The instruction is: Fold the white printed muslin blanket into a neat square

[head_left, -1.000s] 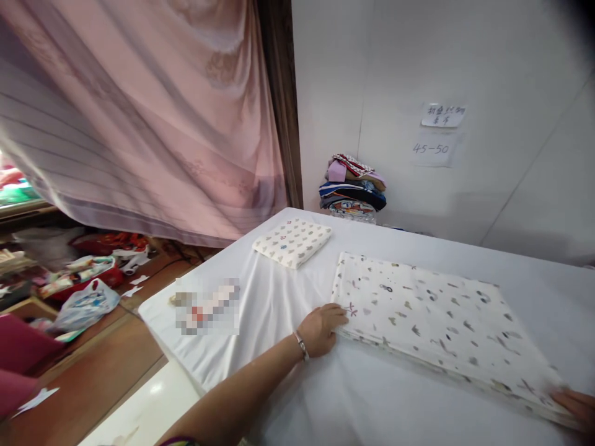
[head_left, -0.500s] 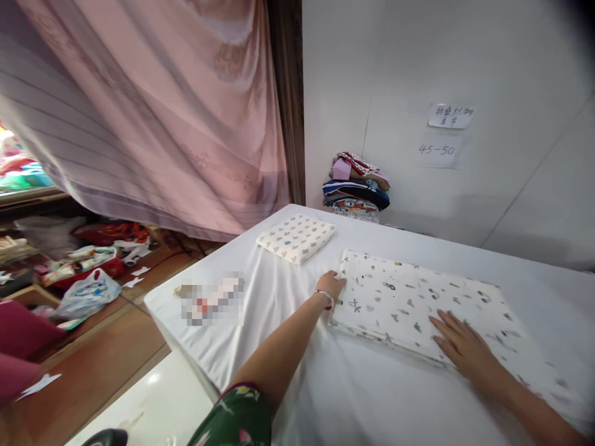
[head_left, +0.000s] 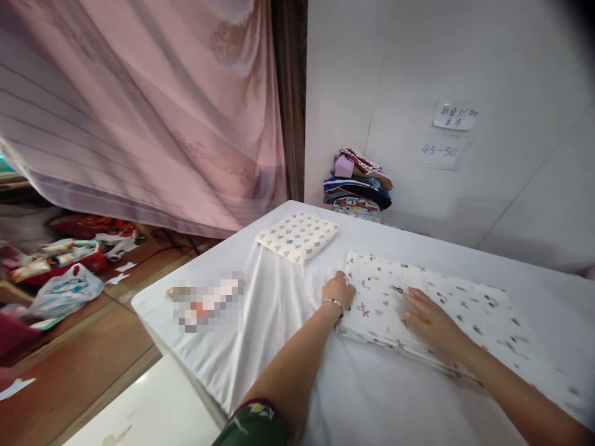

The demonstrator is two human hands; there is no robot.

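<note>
A white cloth [head_left: 446,316] with small printed motifs lies folded in layers, flat on the white-covered table. My left hand [head_left: 338,292], with a bracelet at its wrist, is at the cloth's left edge, fingers curled against that edge; the fingertips are partly hidden. Over the cloth's middle, my right hand [head_left: 432,319] is spread palm down, somewhat blurred. Farther back and to the left, a smaller folded cream cloth [head_left: 297,238] with grey cloud-like shapes sits apart from both hands.
The white tablecloth [head_left: 279,316] is wrinkled on the left, where a pixelated item [head_left: 211,303] lies. Behind the table, a stack of folded fabrics [head_left: 357,183] stands by the wall. A pink curtain [head_left: 195,111] hangs at left. Bags and a red basket [head_left: 60,260] clutter the floor.
My right hand has slid left across the printed cloth, from its right part to its middle. My left hand stays at the left edge. The view has shifted slightly.
</note>
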